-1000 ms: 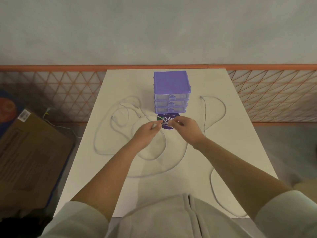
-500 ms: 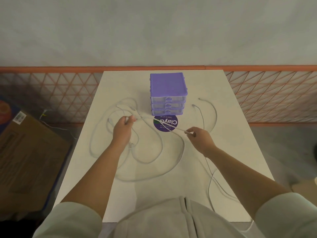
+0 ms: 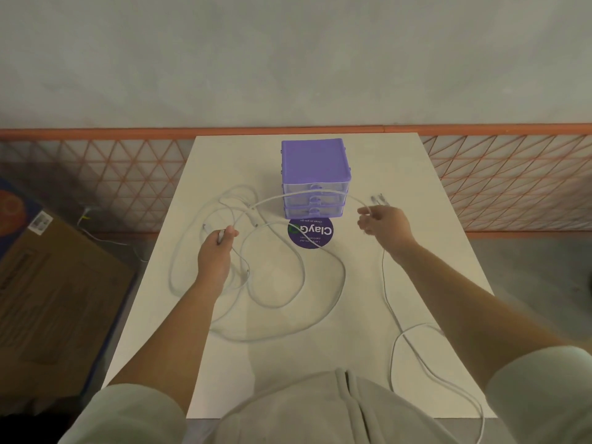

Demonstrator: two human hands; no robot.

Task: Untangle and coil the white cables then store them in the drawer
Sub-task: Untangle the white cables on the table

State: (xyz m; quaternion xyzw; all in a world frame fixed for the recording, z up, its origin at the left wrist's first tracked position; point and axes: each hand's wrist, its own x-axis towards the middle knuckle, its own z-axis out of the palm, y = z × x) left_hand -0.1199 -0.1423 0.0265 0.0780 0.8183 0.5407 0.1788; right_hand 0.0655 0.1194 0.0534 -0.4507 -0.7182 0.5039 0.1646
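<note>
White cables lie in tangled loops across the white table. My left hand pinches a cable end at the left of the tangle. My right hand holds a cable strand to the right of the purple drawer unit. That strand arcs in the air from the tangle, across the front of the drawers, to my right hand. A further length of cable trails down from my right hand and loops off the near right edge. All the drawers look closed.
A round purple sticker lies on the table just in front of the drawer unit. A cardboard box stands on the floor to the left. An orange lattice fence runs behind the table.
My hands have moved apart: the right hand swung up and right, drawing a strand out across the drawers. The left hand shifted slightly left with its cable end.
</note>
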